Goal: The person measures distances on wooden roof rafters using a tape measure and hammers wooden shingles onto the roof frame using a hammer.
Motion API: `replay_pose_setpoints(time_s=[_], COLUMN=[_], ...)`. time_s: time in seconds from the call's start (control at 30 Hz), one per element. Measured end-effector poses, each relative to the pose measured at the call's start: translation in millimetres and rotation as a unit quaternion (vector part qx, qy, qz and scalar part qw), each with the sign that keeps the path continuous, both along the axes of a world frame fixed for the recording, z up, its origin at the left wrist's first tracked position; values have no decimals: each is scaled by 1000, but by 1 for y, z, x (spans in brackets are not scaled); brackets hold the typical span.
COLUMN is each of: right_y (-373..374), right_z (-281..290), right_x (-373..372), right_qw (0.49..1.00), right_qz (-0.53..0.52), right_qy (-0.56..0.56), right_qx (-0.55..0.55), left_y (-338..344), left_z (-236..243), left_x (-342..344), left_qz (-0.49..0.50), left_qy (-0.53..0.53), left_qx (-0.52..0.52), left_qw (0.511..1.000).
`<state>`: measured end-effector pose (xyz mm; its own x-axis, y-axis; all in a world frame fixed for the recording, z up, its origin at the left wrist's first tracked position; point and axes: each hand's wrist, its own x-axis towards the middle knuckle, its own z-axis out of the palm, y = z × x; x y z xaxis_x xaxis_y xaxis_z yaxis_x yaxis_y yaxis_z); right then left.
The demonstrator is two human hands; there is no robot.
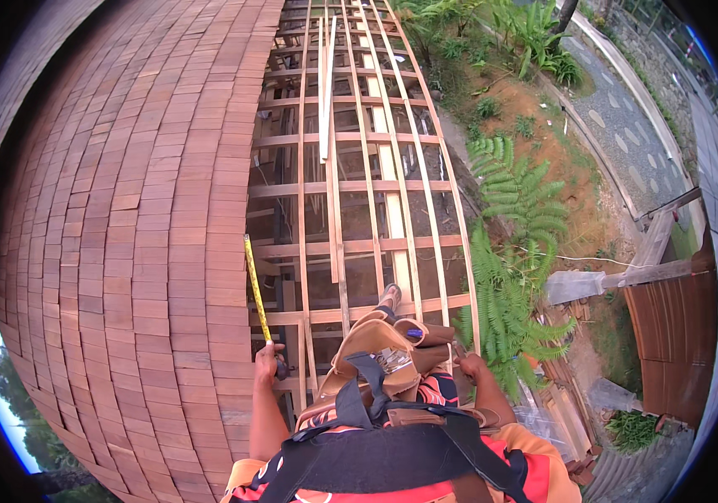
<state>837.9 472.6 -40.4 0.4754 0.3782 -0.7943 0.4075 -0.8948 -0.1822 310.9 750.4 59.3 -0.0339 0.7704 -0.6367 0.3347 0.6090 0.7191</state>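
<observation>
My left hand (266,365) is closed around a tape measure, its case mostly hidden by the fingers. The yellow tape blade (257,289) runs out ahead of it along the edge of the wooden shingles (158,235). Close to the right side of my tool pouch, my right hand (471,366) is curled, and what lies in its fingers cannot be made out. The brown leather tool pouch (351,348) hangs at my waist between both hands, with several nails (392,360) and a blue-tipped item (414,333) in it.
Open roof framing of battens (364,245) over rafters stretches ahead, with gaps down to lower levels. My foot (390,295) stands on it. A loose pale strip (327,92) lies lengthwise. Right of the roof edge are ferns (502,277), soil, a stone path (627,126) and stacked timber (567,419).
</observation>
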Motion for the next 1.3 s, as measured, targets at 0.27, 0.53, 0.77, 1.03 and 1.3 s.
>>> replay_pose_setpoints(time_s=[0.27,0.53,0.77,1.03,1.3], right_y=[146,230,198,304,447], right_z=[-16,7,-40,9,60], right_x=[35,44,45,67,115], right_qw=[982,938,919,945,879], right_qz=[-174,-304,-303,-282,-448], right_qy=[58,115,145,165,118], right_qx=[38,122,205,-20,117], left_y=[6,110,258,452,539], left_z=[-2,29,-15,-33,22], left_x=[-33,11,103,211,248], left_qz=[-124,-159,-206,-225,-163], left_qy=[138,194,175,81,25], left_qx=[-20,-135,-98,0,15], left_qw=[982,959,958,971,986])
